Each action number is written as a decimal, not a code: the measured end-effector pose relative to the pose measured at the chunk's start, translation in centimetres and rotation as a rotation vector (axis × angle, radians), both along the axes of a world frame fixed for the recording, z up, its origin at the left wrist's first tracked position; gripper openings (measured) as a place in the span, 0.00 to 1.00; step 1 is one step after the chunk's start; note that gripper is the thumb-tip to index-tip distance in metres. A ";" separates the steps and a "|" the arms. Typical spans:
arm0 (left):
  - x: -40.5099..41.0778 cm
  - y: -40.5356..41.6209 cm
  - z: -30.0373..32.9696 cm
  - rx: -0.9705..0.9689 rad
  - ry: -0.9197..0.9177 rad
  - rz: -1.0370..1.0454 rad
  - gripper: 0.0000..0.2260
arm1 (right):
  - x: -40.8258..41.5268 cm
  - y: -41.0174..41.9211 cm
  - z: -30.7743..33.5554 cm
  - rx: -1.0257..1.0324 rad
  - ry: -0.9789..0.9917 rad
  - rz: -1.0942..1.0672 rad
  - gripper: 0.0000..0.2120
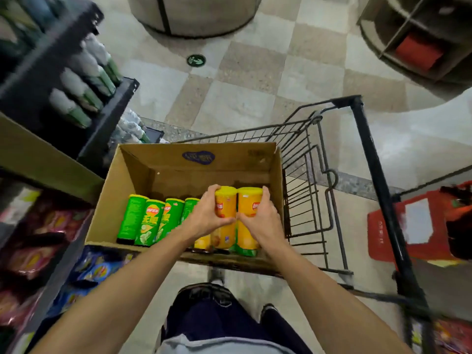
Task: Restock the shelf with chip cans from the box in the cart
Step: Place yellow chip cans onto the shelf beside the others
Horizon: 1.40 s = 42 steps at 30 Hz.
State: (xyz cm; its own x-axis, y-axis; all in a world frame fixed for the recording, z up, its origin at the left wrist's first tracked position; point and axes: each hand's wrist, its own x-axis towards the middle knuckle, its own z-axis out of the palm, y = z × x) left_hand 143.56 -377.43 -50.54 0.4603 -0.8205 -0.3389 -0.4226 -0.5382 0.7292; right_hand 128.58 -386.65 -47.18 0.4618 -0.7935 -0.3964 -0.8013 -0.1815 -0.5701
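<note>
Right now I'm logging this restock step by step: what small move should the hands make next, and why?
Probably lift both cans straight up out of the box. The left hand grips one yellow can and the right hand grips the other yellow can, both upright and side by side inside the cardboard box. Its walls stand around them, so they must rise before swinging to the shelf.

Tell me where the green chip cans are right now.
In the head view, the green chip cans stand in the left half of the cardboard box in the cart, left of the yellow cans both hands grip.
</note>
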 end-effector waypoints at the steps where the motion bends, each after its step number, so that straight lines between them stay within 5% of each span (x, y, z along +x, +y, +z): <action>1: -0.1 0.8 1.0 -0.030 -0.024 0.035 0.43 | 0.1 0.2 0.8 -0.021 -0.037 0.031 0.49; 9: -1.9 10.3 8.4 -0.211 -0.219 0.300 0.39 | 1.4 5.7 6.0 -0.124 -0.276 0.313 0.48; 22: -3.9 34.0 16.1 -0.161 -0.396 0.718 0.38 | 6.5 25.3 12.1 -0.135 -0.479 0.772 0.47; 42: -8.4 77.3 29.4 -0.155 -0.714 1.128 0.40 | 11.8 68.9 23.3 -0.119 -0.758 1.222 0.49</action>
State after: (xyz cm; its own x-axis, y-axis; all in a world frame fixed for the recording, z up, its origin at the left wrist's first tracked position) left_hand 135.13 -300.17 -21.15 0.9412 0.1129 0.3185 -0.1174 -0.7747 0.6214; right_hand 140.38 -317.71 -23.85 0.9289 0.2343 0.2869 0.3704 -0.5953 -0.7131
